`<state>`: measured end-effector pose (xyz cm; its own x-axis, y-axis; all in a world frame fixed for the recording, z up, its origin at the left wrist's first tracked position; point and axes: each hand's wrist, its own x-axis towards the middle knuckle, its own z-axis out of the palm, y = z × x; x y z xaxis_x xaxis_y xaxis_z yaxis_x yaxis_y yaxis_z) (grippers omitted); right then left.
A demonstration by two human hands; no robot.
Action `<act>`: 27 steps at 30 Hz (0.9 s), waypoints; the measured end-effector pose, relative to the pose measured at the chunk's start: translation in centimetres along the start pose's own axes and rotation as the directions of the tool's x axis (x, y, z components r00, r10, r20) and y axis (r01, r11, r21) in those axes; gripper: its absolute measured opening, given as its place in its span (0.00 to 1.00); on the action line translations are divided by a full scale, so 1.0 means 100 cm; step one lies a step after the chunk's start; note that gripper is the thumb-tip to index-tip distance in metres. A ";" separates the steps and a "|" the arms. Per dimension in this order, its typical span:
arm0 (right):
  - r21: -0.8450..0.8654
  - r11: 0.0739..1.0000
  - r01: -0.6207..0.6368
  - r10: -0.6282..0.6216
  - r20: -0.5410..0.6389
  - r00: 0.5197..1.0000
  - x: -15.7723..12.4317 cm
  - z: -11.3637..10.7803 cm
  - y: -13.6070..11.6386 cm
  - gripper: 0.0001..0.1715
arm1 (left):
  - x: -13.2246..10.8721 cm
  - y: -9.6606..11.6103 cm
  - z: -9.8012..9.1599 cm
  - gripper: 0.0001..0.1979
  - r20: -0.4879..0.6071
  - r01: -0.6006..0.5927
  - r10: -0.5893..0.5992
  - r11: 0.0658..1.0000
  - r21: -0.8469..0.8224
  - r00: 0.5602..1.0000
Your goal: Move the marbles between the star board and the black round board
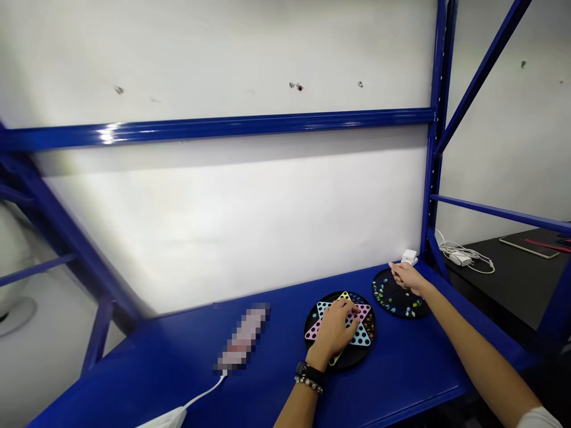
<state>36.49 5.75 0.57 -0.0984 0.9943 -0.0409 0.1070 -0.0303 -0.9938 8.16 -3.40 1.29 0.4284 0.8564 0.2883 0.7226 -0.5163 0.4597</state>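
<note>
A star-patterned Chinese checkers board in pink, light blue and yellow sits in a round black tray. My left hand lies over its middle, fingers bent downward and thumb apart; I see nothing held in it. Marbles, some reddish, show in the tray's gaps beside the star. Farther right, a second round black tray has green, blue and white marbles spread along its edge. Above that tray's far side is my right hand, fingertips pinched together; what is between them is too small to see.
A pixelated flat object lies left of the board, with a white cable running from it. A white adapter stands behind the right tray. Blue rack posts frame the blue tabletop. A black table holds coiled cables.
</note>
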 end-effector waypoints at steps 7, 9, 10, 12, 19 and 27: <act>-0.570 0.817 0.085 -0.095 0.011 0.995 -0.044 -0.048 0.005 0.11 | 0.001 0.001 0.000 0.08 0.001 -0.002 0.002 1.000 0.008 1.000; -0.657 0.749 0.086 -0.054 0.069 0.996 -0.056 -0.053 0.008 0.06 | 0.001 0.002 -0.001 0.07 0.002 -0.002 0.002 1.000 0.006 1.000; -0.692 0.717 0.085 -0.030 0.091 0.995 -0.061 -0.053 0.009 0.04 | 0.001 0.002 -0.001 0.07 0.001 -0.004 0.004 1.000 0.006 1.000; -0.764 0.641 0.073 0.014 0.107 0.994 -0.068 -0.049 0.009 0.06 | 0.001 0.002 -0.001 0.07 0.002 -0.013 0.013 1.000 0.004 1.000; -0.875 0.477 0.083 0.046 0.119 0.992 -0.073 -0.032 0.003 0.03 | 0.002 0.000 0.001 0.08 0.008 -0.004 0.004 1.000 0.011 1.000; 0.247 0.964 -0.100 0.055 0.184 0.981 -0.053 -0.001 -0.008 0.20 | 0.001 0.000 0.002 0.08 -0.010 -0.013 0.013 1.000 0.015 1.000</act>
<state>37.07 0.51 1.63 -0.2732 0.9552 -0.1135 -0.1319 -0.1541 -0.9792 8.25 -3.33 1.16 0.4322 0.8495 0.3025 0.7253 -0.5268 0.4432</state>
